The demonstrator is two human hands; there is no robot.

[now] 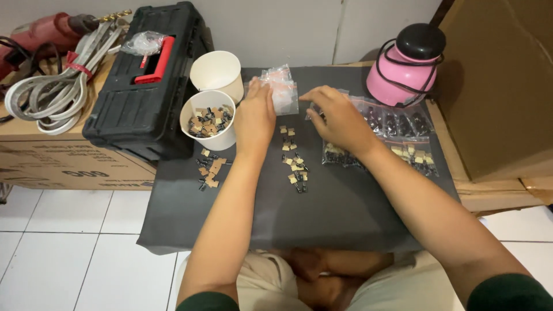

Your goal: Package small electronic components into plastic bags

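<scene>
Nearest, a column of small taped components (294,158) lies on the dark surface (345,213). Left hand (254,118) presses flat, grip empty, on a clear plastic bag (280,86); right hand (340,118) curls loosely, holding nothing discernible. The bag is probably light, limp and slippery: pinch its edge.

Home workshop corner: black toolbox (144,86) on cardboard boxes (69,161); red power drill (46,31) and coiled cable (55,95) left of toolbox; white tiled floor (69,247) below.
</scene>
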